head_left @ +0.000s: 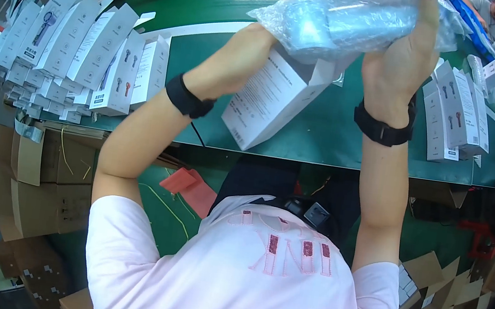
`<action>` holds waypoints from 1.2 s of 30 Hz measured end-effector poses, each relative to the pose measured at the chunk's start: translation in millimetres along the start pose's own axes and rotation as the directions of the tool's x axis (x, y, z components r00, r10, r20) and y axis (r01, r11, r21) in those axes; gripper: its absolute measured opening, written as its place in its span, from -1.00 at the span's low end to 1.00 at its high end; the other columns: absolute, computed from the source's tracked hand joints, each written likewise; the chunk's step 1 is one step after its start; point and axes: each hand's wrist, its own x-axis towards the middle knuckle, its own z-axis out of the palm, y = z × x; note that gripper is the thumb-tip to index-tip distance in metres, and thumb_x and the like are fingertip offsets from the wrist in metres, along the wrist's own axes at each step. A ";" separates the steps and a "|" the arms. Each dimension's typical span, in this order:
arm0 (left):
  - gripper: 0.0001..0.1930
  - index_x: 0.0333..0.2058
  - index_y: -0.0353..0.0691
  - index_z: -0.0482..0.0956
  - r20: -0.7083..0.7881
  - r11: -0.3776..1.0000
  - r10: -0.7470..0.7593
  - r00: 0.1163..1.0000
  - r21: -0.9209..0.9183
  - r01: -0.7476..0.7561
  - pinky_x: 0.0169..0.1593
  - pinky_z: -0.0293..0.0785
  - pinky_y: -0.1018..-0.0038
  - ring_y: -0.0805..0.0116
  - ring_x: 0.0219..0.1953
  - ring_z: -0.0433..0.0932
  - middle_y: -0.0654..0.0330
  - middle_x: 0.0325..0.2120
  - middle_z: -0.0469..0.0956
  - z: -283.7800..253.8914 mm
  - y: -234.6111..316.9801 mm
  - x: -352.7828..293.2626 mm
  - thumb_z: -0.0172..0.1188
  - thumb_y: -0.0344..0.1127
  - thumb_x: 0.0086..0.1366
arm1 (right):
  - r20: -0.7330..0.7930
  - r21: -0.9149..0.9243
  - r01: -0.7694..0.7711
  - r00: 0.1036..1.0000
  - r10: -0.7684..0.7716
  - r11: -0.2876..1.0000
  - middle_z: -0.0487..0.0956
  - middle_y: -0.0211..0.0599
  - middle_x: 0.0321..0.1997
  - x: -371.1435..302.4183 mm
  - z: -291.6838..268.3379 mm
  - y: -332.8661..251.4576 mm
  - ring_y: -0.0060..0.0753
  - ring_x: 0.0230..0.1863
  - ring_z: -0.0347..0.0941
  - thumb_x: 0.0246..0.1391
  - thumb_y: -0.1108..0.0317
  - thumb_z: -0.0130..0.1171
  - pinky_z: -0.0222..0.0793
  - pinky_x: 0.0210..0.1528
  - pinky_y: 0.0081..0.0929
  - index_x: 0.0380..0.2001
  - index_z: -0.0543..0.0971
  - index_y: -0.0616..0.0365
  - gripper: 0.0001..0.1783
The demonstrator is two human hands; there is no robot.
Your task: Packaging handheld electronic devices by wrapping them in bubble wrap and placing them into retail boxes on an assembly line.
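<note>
A clear bubble-wrap bag (340,23) with a light-blue, rounded object inside is held up by my right hand (401,59), which closes round its right end. Below the bag, a white printed carton (273,98) stands tilted on the green table, its top flap raised at the right. My left hand (245,54) grips the carton's upper left side, the fingertips hidden behind carton and bag. The bag's lower edge overlaps the carton's open top; whether any of it is inside cannot be made out. Each wrist wears a black band.
Many white cartons (90,40) stand stacked on the left of the green table (318,142). More cartons (456,113) stand at the right, near blue plastic (474,22). Brown cardboard boxes (49,185) are on the floor at left, and open ones (450,300) at lower right.
</note>
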 end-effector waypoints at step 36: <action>-0.44 0.28 -0.51 0.14 -0.445 0.808 0.403 0.800 -0.239 -0.539 0.14 0.27 0.45 0.24 0.07 0.38 -0.06 0.05 0.38 37.0 -62.6 -25.9 -0.27 -0.13 0.52 | 0.427 -0.663 0.709 0.093 0.900 0.241 0.56 -0.18 -0.43 24.9 31.9 -45.1 -0.19 -0.38 0.52 -0.12 0.52 0.27 0.43 -0.29 -0.40 -0.43 0.59 0.30 -0.87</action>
